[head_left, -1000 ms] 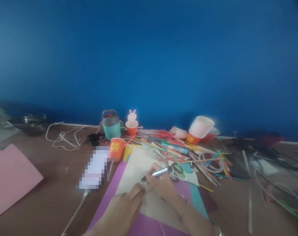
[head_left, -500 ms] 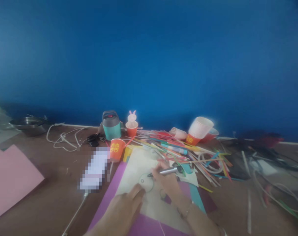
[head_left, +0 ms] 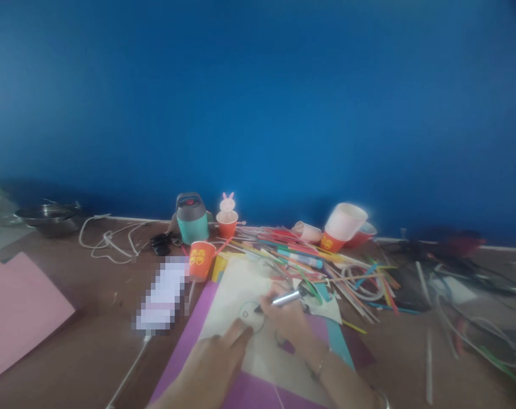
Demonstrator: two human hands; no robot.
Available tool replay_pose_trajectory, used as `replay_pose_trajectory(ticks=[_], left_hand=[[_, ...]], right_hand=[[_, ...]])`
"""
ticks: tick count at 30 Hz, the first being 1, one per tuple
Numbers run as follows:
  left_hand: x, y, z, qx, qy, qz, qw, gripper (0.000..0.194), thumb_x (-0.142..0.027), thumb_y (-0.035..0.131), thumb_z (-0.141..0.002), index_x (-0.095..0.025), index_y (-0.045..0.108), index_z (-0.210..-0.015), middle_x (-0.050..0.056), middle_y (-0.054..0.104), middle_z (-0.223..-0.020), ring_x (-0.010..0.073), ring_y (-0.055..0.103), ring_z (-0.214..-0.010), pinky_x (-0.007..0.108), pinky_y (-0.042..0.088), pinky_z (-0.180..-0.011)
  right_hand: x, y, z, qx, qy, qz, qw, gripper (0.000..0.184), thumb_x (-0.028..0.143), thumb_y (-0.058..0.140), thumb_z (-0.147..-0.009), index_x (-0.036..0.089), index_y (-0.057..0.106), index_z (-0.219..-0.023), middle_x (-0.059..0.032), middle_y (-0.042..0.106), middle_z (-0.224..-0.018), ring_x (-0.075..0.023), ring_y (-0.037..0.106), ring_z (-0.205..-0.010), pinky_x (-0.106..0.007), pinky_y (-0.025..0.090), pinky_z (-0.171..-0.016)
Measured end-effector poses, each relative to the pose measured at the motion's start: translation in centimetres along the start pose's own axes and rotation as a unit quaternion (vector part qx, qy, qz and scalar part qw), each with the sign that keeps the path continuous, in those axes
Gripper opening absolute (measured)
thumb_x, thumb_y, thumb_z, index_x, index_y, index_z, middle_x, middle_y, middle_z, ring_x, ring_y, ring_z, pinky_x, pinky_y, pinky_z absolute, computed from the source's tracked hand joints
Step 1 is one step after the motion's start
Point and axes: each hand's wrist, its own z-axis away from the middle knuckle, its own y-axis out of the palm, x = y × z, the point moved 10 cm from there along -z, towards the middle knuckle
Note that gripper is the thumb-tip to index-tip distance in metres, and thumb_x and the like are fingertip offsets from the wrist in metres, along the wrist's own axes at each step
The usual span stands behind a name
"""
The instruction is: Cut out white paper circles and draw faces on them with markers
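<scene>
In my right hand [head_left: 288, 324] is a silver and black marker pen [head_left: 286, 297], its dark tip close to a drawn round outline on a pale sheet of paper [head_left: 230, 284]. Inside that outline sits a small ring mark. My left hand [head_left: 217, 355] rests on the same sheet at the lower left, fingers laid over the paper beside the drawing. Beneath the sheet lie purple paper [head_left: 183, 346] and teal paper [head_left: 340, 341]. A cut-out gap near my right wrist shows purple through the pale sheet.
Colourful strips and sticks [head_left: 279, 236] are heaped behind the paper. An orange cup [head_left: 201, 260], a teal flask [head_left: 192, 227], a cup with a bunny figure [head_left: 227, 226] and stacked paper cups [head_left: 343, 224] stand around. A blurred-out phone [head_left: 162, 295], pink sheets [head_left: 23, 318] and cords lie left.
The marker pen has tilted and shifted slightly left and down with my right hand. My left hand stays on the paper. The whole view has drifted very slightly.
</scene>
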Motion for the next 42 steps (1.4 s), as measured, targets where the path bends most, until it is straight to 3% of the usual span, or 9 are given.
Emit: replay_pose_trajectory(ticks=[20,33,42], left_hand=[[-0.47,0.04,-0.11,0.032,0.013,-0.05,0.998,0.058,-0.009,0.034,-0.085,-0.026,0.035,-0.14,0.005,0.044,-0.142,0.0202,0.068,-0.072,0.036,0.058,-0.065],[-0.53,-0.14,-0.09,0.051,-0.001,-0.044,0.998,0.054,-0.01,0.034,-0.088,-0.028,0.037,-0.139,0.007,0.043,-0.142,0.0172,0.068,-0.076,0.03,0.056,-0.069],[-0.57,0.18,-0.16,0.046,0.015,-0.057,0.997,0.058,-0.009,0.035,-0.084,-0.023,0.035,-0.141,0.007,0.043,-0.143,0.0202,0.068,-0.072,0.036,0.058,-0.066]], right_hand=[[-0.03,0.22,0.0,0.012,-0.004,0.008,1.0,0.021,0.027,0.053,-0.072,0.023,0.041,-0.056,0.0051,0.043,-0.045,-0.0131,0.042,-0.048,-0.024,0.032,-0.047],[0.34,0.02,-0.07,-0.005,-0.048,0.039,0.998,0.02,0.026,0.053,-0.073,0.023,0.042,-0.057,0.0038,0.045,-0.049,-0.0145,0.044,-0.052,-0.025,0.033,-0.049],[0.13,0.14,-0.04,0.0,-0.045,0.032,0.999,0.02,0.027,0.053,-0.073,0.022,0.043,-0.058,0.0049,0.044,-0.049,-0.0138,0.042,-0.05,-0.024,0.032,-0.047]])
